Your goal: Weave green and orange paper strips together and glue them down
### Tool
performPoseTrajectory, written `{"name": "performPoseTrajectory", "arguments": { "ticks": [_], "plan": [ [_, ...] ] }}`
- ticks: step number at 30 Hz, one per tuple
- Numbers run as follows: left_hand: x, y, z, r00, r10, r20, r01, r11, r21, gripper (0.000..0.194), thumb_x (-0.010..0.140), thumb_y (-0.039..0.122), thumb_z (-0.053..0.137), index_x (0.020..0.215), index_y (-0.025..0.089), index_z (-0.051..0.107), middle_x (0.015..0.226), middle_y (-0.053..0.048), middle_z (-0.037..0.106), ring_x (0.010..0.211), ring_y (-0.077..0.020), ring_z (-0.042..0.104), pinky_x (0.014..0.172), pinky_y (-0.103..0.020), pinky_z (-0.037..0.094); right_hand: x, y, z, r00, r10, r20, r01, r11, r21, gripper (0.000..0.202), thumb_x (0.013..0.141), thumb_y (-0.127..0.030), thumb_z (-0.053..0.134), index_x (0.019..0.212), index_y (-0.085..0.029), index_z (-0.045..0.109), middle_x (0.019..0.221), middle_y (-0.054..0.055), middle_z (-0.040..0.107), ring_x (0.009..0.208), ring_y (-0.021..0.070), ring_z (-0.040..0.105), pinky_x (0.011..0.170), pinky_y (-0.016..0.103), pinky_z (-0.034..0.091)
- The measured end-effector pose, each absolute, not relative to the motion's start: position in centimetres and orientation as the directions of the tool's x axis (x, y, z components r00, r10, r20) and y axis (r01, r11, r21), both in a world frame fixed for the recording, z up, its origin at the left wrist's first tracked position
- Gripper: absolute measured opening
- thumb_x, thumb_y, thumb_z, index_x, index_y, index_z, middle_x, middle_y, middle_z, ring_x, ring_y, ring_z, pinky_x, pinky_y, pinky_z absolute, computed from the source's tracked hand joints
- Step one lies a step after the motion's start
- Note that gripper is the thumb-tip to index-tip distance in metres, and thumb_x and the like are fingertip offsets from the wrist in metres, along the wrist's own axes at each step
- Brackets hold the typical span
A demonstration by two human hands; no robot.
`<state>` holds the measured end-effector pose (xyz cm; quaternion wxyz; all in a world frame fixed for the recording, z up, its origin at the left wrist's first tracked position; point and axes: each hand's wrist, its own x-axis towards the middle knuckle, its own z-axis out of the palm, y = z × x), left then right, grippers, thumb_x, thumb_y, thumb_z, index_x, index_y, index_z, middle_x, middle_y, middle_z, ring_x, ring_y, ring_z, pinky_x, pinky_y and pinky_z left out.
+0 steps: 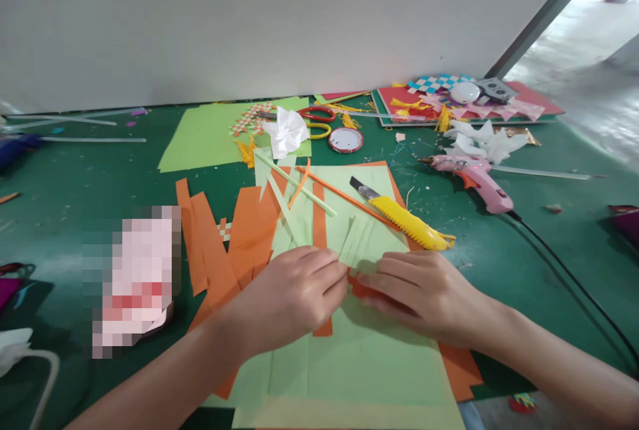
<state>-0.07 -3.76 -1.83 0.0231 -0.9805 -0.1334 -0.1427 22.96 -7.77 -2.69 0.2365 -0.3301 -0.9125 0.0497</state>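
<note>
A light green paper sheet, cut into narrow strips in its upper part, lies in front of me. My left hand rests on it with curled fingers, their tips at the end of a short orange paper strip. From the other side my right hand has its fingers closed over that strip, its thumb hidden. Slit green strips stand slightly raised above my right fingertips. A longer orange strip runs under my left hand. Just beyond, a yellow utility knife lies with its blade out.
Orange paper pieces and a phone-like blurred object lie left. A pink glue gun with a black cord lies right. Scissors, crumpled tissue and a round lid sit behind, before a pale panel.
</note>
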Motion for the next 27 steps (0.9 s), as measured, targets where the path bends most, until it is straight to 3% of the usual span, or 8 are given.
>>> {"name": "performPoseTrajectory", "arguments": {
  "ticks": [3, 18, 23, 27],
  "plan": [
    [-0.06, -3.76, -1.74, 0.924, 0.25, 0.29, 0.258, -0.966, 0.011, 0.017, 0.093, 0.009, 0.05, 0.092, 0.013, 0.066, 0.097, -0.008, 0.07, 0.091, -0.0223, 0.062, 0.071, -0.035, 0.053, 22.75, -8.25, -2.71, -0.67, 0.642, 0.373, 0.584, 0.766, -0.268, 0.018, 0.094, -0.023, 0.052, 0.093, -0.013, 0.067, 0.069, 0.002, 0.059, 0.06, 0.0141, 0.05, 0.051, 0.027, 0.037],
    [0.33, -3.76, -1.35, 0.909, 0.315, 0.273, 0.307, -0.949, 0.071, 0.021, 0.094, 0.006, 0.045, 0.096, 0.014, 0.064, 0.09, -0.007, 0.068, 0.086, -0.0189, 0.062, 0.073, -0.032, 0.054, 22.76, -8.79, -3.13, -0.76, 0.528, 0.379, 0.547, 0.834, -0.065, 0.012, 0.092, -0.012, 0.053, 0.087, -0.014, 0.064, 0.068, 0.0, 0.058, 0.06, 0.0129, 0.049, 0.048, 0.03, 0.03],
    [0.36, -3.81, -1.66, 0.917, 0.307, 0.255, 0.302, -0.951, 0.062, 0.019, 0.092, 0.004, 0.048, 0.094, 0.013, 0.064, 0.091, -0.006, 0.068, 0.085, -0.0197, 0.061, 0.07, -0.033, 0.054, 22.59, -8.79, -3.26, -0.754, 0.526, 0.392, 0.541, 0.837, -0.082, 0.016, 0.09, -0.012, 0.056, 0.078, -0.015, 0.064, 0.064, -0.001, 0.057, 0.058, 0.0128, 0.047, 0.048, 0.03, 0.03],
    [0.58, -3.91, -1.87, 0.909, 0.336, 0.246, 0.327, -0.942, 0.078, 0.015, 0.092, 0.006, 0.05, 0.091, 0.012, 0.064, 0.09, -0.006, 0.068, 0.083, -0.0202, 0.062, 0.069, -0.035, 0.054, 22.64, -8.85, -3.45, -0.732, 0.552, 0.4, 0.549, 0.825, -0.133, 0.013, 0.09, -0.013, 0.056, 0.082, -0.013, 0.066, 0.065, 0.0, 0.058, 0.059, 0.0136, 0.047, 0.048, 0.03, 0.031]
  ]
}}
